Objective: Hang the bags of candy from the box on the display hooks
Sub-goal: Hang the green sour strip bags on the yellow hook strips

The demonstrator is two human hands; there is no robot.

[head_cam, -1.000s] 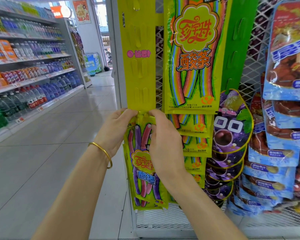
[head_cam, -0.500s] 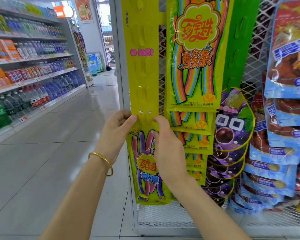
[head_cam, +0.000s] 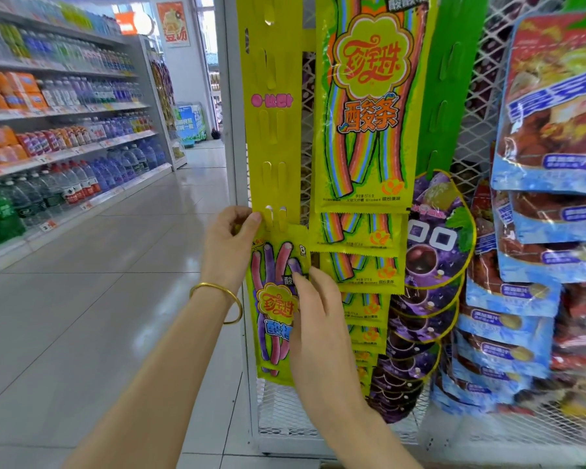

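A yellow candy bag (head_cam: pixel 274 299) with pink and purple strips printed on it hangs at the lowest pair of tabs (head_cam: pixel 275 216) of a yellow display strip (head_cam: pixel 271 137). My left hand (head_cam: pixel 229 245) pinches the strip's left edge just beside those tabs, at the bag's top corner. Lower down, my right hand (head_cam: pixel 318 319) lies with straight fingers against the bag's right side. A second strip to the right carries several rainbow candy bags (head_cam: pixel 366 106). The box is not in view.
The strips hang on a white wire-mesh rack (head_cam: pixel 285 411). Purple grape candy bags (head_cam: pixel 433 252) and blue snack packs (head_cam: pixel 538 299) hang further right. A tiled aisle (head_cam: pixel 99 316) runs left, lined with drink shelves (head_cam: pixel 58 157).
My right hand has let go of the bag's top and slid down its front. The bag's top now sits at the strip's tabs. My left hand stays at the strip's edge.
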